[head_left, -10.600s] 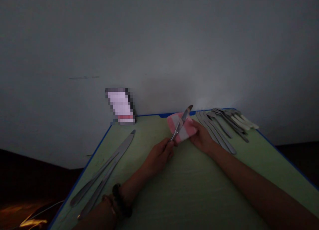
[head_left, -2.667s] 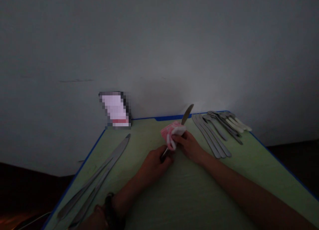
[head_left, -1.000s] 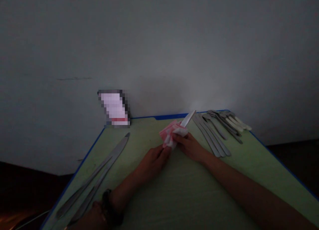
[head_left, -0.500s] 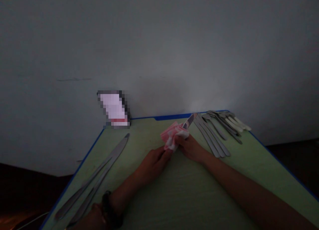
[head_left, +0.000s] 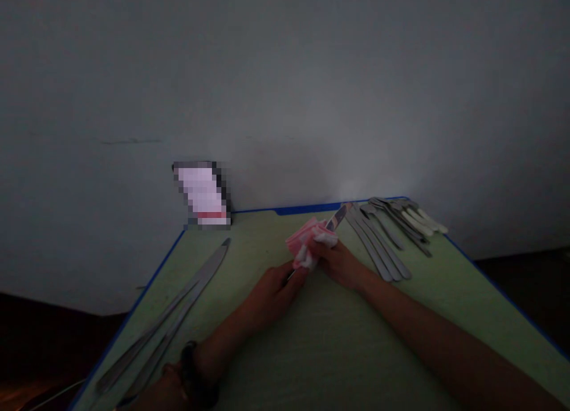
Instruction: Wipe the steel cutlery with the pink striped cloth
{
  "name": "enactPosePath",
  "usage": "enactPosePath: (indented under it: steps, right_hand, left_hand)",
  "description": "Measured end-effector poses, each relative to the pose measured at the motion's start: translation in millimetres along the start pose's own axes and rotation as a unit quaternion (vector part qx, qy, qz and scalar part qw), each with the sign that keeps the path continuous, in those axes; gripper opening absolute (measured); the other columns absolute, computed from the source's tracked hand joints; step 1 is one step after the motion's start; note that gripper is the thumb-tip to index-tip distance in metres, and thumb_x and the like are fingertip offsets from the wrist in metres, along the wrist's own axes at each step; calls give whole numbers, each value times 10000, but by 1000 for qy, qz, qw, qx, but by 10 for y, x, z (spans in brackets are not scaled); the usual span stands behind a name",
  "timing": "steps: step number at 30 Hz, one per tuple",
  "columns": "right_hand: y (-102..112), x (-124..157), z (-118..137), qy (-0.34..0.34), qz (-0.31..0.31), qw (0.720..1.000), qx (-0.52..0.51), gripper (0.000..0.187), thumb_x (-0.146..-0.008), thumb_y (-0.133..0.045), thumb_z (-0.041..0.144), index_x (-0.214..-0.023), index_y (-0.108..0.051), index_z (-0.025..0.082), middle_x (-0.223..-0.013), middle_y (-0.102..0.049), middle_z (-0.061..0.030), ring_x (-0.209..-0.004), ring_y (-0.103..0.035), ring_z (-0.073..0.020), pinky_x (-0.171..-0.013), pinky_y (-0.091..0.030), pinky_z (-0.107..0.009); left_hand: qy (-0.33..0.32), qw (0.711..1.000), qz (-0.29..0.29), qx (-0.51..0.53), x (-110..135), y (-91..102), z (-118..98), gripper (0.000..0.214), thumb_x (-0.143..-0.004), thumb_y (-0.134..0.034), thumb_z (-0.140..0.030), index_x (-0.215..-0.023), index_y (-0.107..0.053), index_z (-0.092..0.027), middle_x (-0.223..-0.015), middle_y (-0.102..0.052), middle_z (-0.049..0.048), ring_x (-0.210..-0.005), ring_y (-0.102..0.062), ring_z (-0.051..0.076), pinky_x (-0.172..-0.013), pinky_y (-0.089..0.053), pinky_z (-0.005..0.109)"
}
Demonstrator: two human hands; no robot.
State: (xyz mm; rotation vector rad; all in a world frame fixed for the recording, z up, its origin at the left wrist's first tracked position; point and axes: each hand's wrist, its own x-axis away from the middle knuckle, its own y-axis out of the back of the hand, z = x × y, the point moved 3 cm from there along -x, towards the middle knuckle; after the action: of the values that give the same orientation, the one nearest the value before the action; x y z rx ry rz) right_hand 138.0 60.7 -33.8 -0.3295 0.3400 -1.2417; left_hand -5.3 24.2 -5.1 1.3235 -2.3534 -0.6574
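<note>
Knife [head_left: 337, 217] in pink cloth [head_left: 307, 242] (handle hidden), left hand [head_left: 278, 290] and right hand [head_left: 341, 264] closed around it

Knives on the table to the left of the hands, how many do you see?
2. Both lie on the green tabletop, left of the person's left hand: one knife points its tip toward the far edge, and the other knife lies close beside it. Neither looks hidden.
</note>
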Motion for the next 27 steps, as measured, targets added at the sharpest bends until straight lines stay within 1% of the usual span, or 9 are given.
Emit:
enactPosePath:
  steps: [4, 10, 14, 18, 20, 23, 25, 27]
  right_hand:
    - [-7, 0, -3, -2, 4, 1000, -9, 191, -717, -683, 356, -734, -594, 187, -707, -565, 20, -655, -490, -112, -660, -389, -257]
    - [30, -20, -45, 6, -17, 1000, -10, 225, -700, -698, 392, -730, -595, 194, -703, -547, 29, -649, -473, -97, -650, -386, -238]
    - [5, -7, -19, -1, -17, 1000, -26, 234, -714, -684, 403, -729, -583, 193, -694, -532, 33, -638, -467, -92, -653, -387, -241]
    - [-29, 15, 22, -12, -33, 999, -17, 251, -702, -693, 402, -698, -569, 184, -664, -520, 39, -616, -456, -88, -636, -382, -236]
    - [-44, 15, 36, -18, -47, 998, -50, 267, -672, -719, 402, -708, -569, 184, -669, -538, 39, -621, -472, -90, -634, -391, -234]
    - [-50, -13, 59, -16, -78, 989, -127, 312, -647, -730, 432, -741, -556, 190, -671, -557, 35, -621, -495, -98, -622, -418, -235]
    - [-33, -44, 74, -11, -104, 981, -165, 324, -663, -713, 452, -760, -541, 195, -666, -554, 37, -601, -495, -97, -583, -423, -228]
    - [-7, -74, 80, -10, -128, 972, -196, 331, -680, -694, 471, -773, -528, 199, -662, -548, 42, -581, -492, -94, -547, -420, -222]
  left_hand:
    - [-10, 1000, 0, 1, -2, -1, 6, 352, -893, -359, -448, -733, -500, -168, -621, -470, -36, -559, -432, 106, -516, -330, 213]
    - [-19, 1000, 0, 0, 4, -1, -12, 346, -891, -362, -440, -751, -516, -163, -665, -509, -20, -598, -450, 115, -546, -352, 217]
    - [-22, 1000, -7, -8, 0, -2, -7, 353, -903, -347, -437, -757, -517, -164, -649, -494, -26, -587, -443, 111, -543, -350, 214]
    - [-26, 999, -14, -36, 7, -5, -31, 353, -909, -338, -436, -809, -540, -164, -660, -534, -15, -587, -475, 122, -545, -355, 221]
    - [-31, 997, -22, -61, 26, -12, -61, 332, -917, -333, -419, -892, -552, -171, -695, -578, -1, -587, -508, 131, -557, -362, 229]
    - [-32, 993, -28, -115, 63, -30, -98, 303, -923, -335, -399, -1012, -534, -188, -771, -632, 30, -623, -570, 157, -593, -374, 247]
    - [-24, 989, -23, -147, 76, -41, -104, 299, -921, -343, -403, -1019, -531, -193, -788, -643, 46, -654, -592, 176, -602, -375, 253]
    - [-22, 987, -24, -159, 73, -39, -96, 296, -918, -348, -406, -983, -545, -194, -773, -640, 44, -667, -595, 180, -605, -373, 252]
